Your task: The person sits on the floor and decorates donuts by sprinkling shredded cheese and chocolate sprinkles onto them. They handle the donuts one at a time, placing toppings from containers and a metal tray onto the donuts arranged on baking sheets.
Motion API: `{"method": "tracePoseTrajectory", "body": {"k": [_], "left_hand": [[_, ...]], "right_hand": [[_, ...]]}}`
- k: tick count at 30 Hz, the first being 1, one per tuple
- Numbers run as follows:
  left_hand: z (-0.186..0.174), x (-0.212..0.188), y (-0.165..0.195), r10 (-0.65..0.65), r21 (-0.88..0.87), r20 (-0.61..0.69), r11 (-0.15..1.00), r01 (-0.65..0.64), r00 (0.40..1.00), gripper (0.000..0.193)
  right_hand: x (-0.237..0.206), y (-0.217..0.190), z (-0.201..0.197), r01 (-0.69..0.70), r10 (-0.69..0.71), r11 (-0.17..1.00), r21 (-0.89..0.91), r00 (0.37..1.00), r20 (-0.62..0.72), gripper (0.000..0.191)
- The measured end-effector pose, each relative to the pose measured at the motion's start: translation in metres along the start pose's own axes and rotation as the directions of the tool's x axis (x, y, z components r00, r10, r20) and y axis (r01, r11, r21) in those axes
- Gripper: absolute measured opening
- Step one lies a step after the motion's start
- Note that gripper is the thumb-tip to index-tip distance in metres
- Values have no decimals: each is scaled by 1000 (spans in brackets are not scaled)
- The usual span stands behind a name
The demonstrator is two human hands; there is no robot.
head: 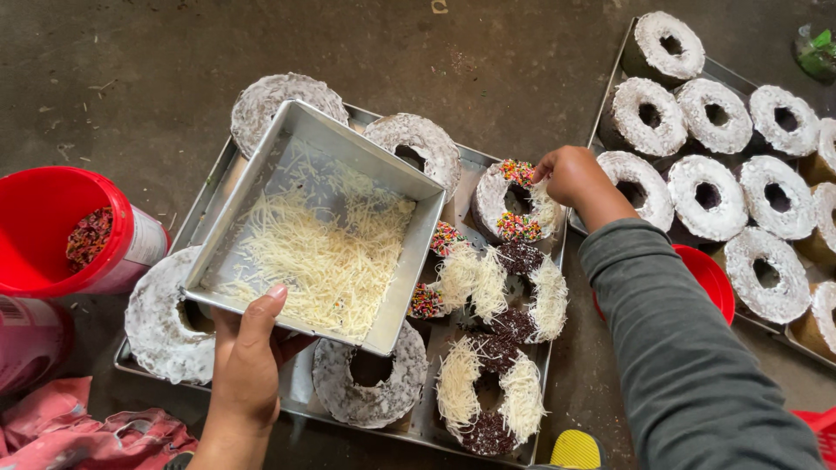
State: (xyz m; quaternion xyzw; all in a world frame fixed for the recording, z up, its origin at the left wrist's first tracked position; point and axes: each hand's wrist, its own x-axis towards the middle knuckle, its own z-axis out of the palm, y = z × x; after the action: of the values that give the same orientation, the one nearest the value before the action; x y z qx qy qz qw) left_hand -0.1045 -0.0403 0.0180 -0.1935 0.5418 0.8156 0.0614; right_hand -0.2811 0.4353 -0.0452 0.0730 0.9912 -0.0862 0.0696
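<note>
My left hand (246, 359) grips the near edge of a square metal pan (261, 165), tilted and holding shredded white cheese (326, 252). The pan hangs over a flat metal tray (488, 165) of ring doughnuts. My right hand (566, 174), fingers pinched together, touches a doughnut (514, 202) topped with coloured sprinkles and cheese shreds at the tray's far right. Other doughnuts nearby (514, 292) carry cheese, chocolate and sprinkle sections. Plain white-glazed doughnuts (165, 326) lie under and around the pan.
A red bucket (43, 213) with coloured sprinkles stands at the left. A second tray (610, 70) of white-glazed doughnuts sits at the right, a red lid (710, 278) by it. Pink cloth (78, 431) lies at the bottom left. The floor is dark concrete.
</note>
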Motion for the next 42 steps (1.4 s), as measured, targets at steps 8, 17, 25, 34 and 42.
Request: {"method": "tracePoseTrajectory", "body": {"k": [8,17,25,34,42], "left_hand": [[0,0,-1,6,4,-1,1000,-6,1000,66],[0,-2,0,11,-4,6,1000,-11,1000,65],[1,-5,0,18,10,15,1000,-18,1000,65],[3,-6,1,15,14,34,1000,-15,999,66],[2,-9,4,24,22,29,999,-24,999,66]], "right_hand": [[-6,15,9,90,-71,994,68,968,-239,21],[-32,36,25,110,95,750,652,958,-271,42],[-67,37,43,310,-233,938,156,897,-376,63],[-77,43,45,285,-220,952,107,888,-403,55],[-106,31,39,278,-208,952,127,895,-396,60]]}}
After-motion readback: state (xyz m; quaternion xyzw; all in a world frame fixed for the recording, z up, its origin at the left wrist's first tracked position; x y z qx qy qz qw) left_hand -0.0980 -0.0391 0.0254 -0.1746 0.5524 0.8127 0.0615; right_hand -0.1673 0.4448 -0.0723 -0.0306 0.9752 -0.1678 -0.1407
